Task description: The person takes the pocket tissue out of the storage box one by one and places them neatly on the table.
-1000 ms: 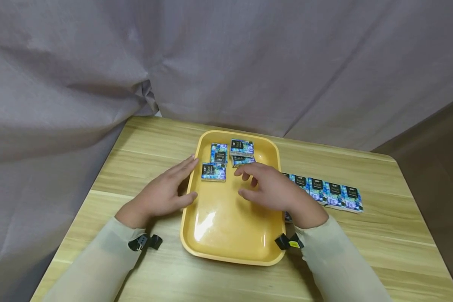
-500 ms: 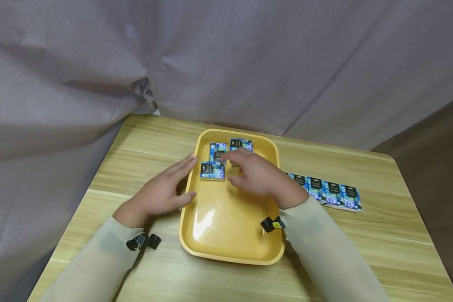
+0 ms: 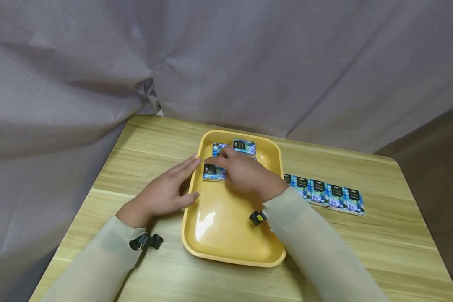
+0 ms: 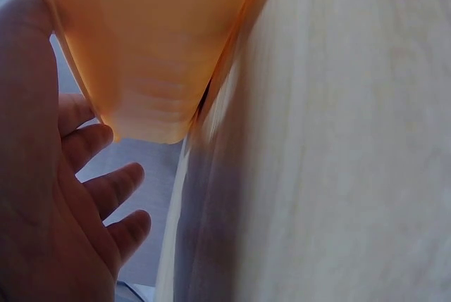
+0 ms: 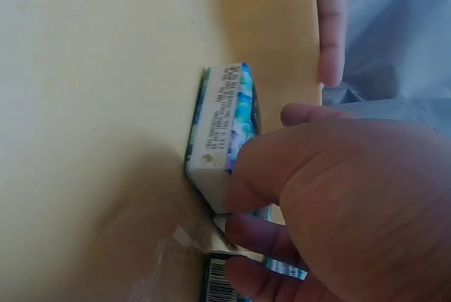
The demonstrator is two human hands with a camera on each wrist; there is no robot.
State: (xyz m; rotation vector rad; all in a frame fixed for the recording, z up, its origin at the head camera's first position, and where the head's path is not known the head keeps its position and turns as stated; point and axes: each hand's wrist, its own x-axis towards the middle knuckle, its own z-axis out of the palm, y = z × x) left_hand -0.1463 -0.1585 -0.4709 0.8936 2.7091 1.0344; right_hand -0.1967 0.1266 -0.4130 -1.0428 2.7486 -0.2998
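A yellow tray on a wood-grained bench, with a person's two hands at work on it. The right hand reaches in over the tray's right side; its grip is narrow, thumb and finger bent about the near-left packet, a blue floral box with a black label. That packet lies flat on the tray floor, label up, just nearer than the far-left packet, which the hand partly covers. The far-right packet rests at the tray's far end. The left hand holds no packet — its fingers lie fairly straight, thumb spread away, touching the tray's left rim. To the right, outside the tray, a row of packets lies side by side on the bench, its left end partly hidden. Beyond the bench's far edge hangs a grey curtain.
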